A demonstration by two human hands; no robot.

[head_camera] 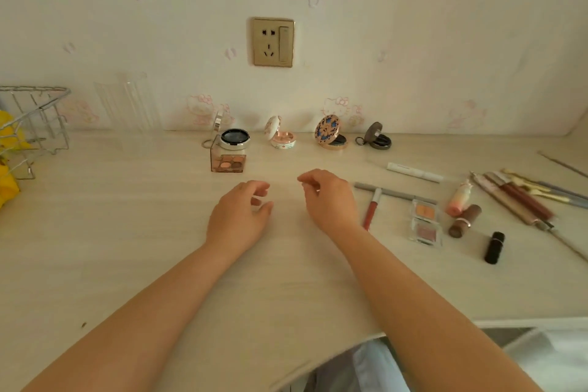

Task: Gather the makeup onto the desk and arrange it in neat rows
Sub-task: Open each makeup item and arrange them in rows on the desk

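Note:
Several open compacts stand in a row by the wall: a silver one (234, 139), a white floral one (282, 138), a blue-patterned one (334, 134) and a dark one (378, 138). An eyeshadow palette (228, 163) lies in front of the silver compact. To the right lie a red lip gloss (371, 209), two small blush pans (425, 224), a brown lipstick (464, 220), a black lipstick (494, 247), a white tube (413, 172) and long pencils and brushes (521, 197). My left hand (240, 216) and right hand (327, 197) hover over the desk's middle, fingers loosely curled, holding nothing.
A wire basket (35, 124) with something yellow stands at the far left. A clear acrylic holder (127, 105) stands against the wall. A wall socket (273, 42) is above the compacts. The desk's front edge (318, 356) curves in near my body.

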